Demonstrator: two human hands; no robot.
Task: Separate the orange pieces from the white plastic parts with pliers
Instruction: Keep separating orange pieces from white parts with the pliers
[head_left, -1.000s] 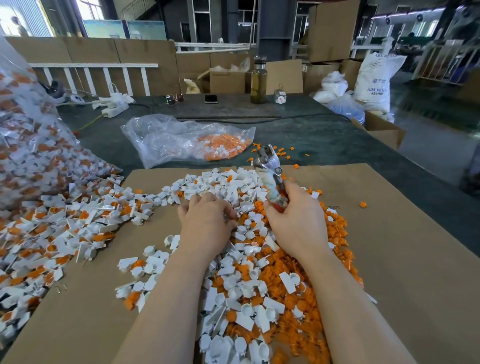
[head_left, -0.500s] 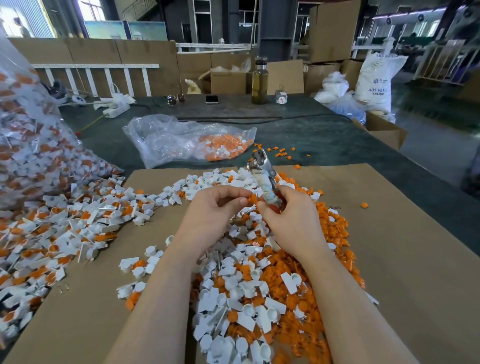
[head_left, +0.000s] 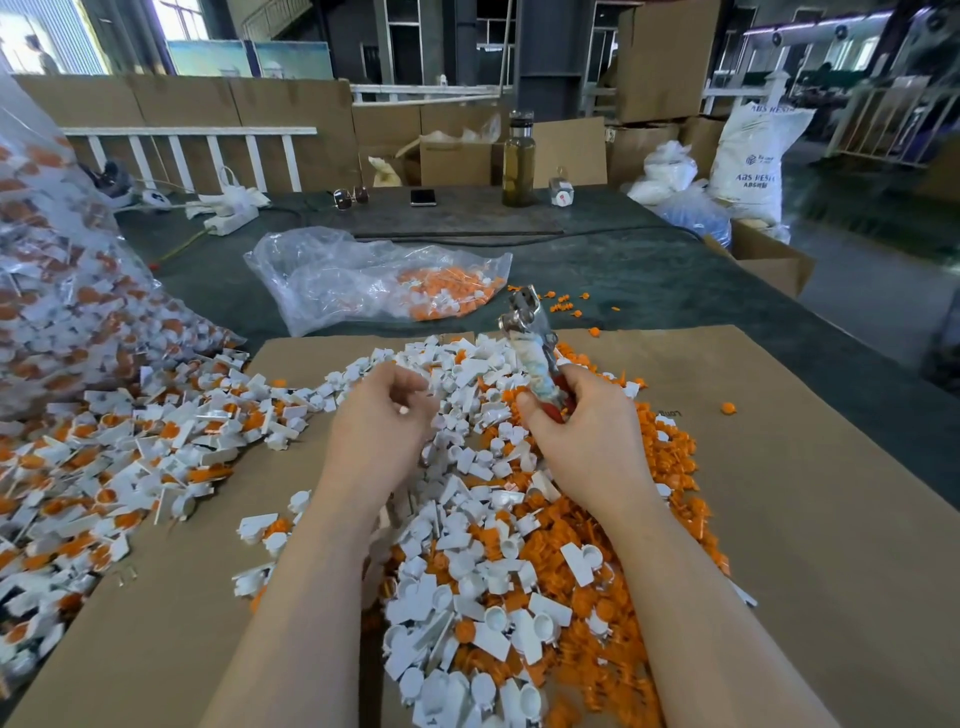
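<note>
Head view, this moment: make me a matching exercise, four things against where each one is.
Things:
1. pliers
2. glass bottle
3. clear bag of orange pieces
4. phone

Places:
A. flat on the dark table, behind the cardboard sheet
B. gripped in the right hand
C. standing upright at the far table edge
D. lying between the sunglasses and the bottle

Pairs: 1-B, 2-C, 3-A, 4-D

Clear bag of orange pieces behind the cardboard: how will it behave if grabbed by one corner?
The clear bag is probably floppy: its film lies crumpled and flat on the table. It likely feels light, as it is mostly empty. The orange pieces sit loose at one end, so they would probably slide and could spill.
</note>
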